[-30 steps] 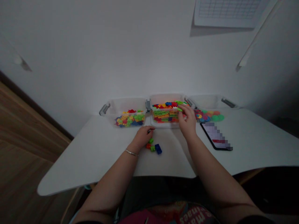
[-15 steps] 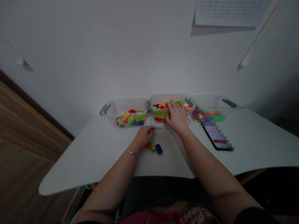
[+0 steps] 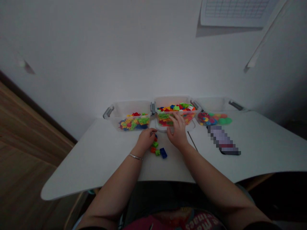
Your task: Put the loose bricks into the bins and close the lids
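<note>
The person's left hand (image 3: 146,139) rests on the white bench (image 3: 96,159) with its fingers curled down over a small cluster of building blocks (image 3: 157,148). The fingertips touch the far end of the cluster; whether they pinch a block cannot be told. The cluster lies near the middle of the bench, just near of the bins: a blue block (image 3: 163,153) at its near right, green and orange pieces beside it. A thin bracelet (image 3: 134,156) circles the left wrist.

The right hand (image 3: 177,132) lies just right of the cluster, palm down and fingers loosely spread, its fingertips at the near wall of the middle bin (image 3: 176,111). What it holds, if anything, is hidden under the palm.

Three clear plastic bins stand in a row along the far edge of the bench, against the wall. The middle bin is heaped with red, yellow, green and blue blocks. The left bin (image 3: 130,116) holds a lower layer of mixed coloured pieces. The right bin (image 3: 216,111) holds round flat pieces in pink, green and orange. A phone (image 3: 224,140) lies flat on the bench near of the right bin, well apart from both hands, and a thin dark stick (image 3: 192,141) lies between the right hand and the phone.
</note>
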### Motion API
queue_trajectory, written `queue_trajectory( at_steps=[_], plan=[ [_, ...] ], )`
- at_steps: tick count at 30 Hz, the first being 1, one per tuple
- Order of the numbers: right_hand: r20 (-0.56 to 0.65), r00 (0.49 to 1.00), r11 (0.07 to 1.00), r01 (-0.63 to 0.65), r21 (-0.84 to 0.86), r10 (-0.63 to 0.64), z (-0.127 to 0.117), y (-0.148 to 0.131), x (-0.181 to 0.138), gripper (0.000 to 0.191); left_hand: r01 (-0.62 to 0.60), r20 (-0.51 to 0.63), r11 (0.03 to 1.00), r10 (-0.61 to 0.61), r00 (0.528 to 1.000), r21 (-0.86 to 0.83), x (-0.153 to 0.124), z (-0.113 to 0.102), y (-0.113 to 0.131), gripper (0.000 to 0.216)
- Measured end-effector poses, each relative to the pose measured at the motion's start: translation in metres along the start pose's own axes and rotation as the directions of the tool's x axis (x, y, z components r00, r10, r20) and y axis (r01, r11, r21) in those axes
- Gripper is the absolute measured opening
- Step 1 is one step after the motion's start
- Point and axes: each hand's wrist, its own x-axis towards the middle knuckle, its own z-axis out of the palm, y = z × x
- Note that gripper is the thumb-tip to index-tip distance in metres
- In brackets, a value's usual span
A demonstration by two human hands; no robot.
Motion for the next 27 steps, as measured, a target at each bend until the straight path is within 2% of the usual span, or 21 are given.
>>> queue_trajectory(
  at_steps=[3,6,10,13,16,19,22,27],
  plan=[
    [0.033,0.999,0.995,0.022,0.094,-0.025,0.003,0.000,-0.009,0.042,0.051,-0.023,0.999,-0.051,0.998,0.009,0.001,-0.003,0.000,0.029],
    [0.194,0.979,0.978,0.023,0.206,-0.063,0.007,0.000,-0.014,0.031,0.085,-0.045,0.996,-0.084,0.995,0.038,0.001,-0.006,0.000,0.028],
    [0.429,0.896,0.963,-0.004,0.268,-0.116,0.012,-0.005,-0.019,0.035,0.181,-0.073,0.973,-0.172,0.982,0.144,-0.002,-0.013,0.002,0.025],
    [0.520,0.843,0.963,-0.011,0.271,-0.136,0.017,-0.009,-0.022,0.045,0.245,-0.054,0.945,-0.239,0.970,0.218,-0.005,-0.018,0.004,0.026],
    [0.569,0.814,0.964,-0.046,0.263,-0.116,0.021,-0.012,-0.024,0.050,0.274,-0.013,0.932,-0.279,0.960,0.237,-0.007,-0.020,0.006,0.026],
    [0.599,0.792,0.972,-0.029,0.233,-0.119,0.023,-0.012,-0.024,0.047,0.263,0.041,0.942,-0.276,0.960,0.207,-0.006,-0.019,0.007,0.026],
    [0.590,0.798,0.980,0.001,0.200,-0.121,0.021,-0.012,-0.023,0.036,0.228,0.075,0.959,-0.244,0.967,0.170,-0.004,-0.018,0.006,0.027],
    [0.565,0.825,0.988,-0.065,0.138,-0.025,0.016,-0.005,-0.022,0.031,0.104,0.105,0.991,-0.113,0.988,0.088,-0.004,-0.015,0.006,0.025]
  ],
)
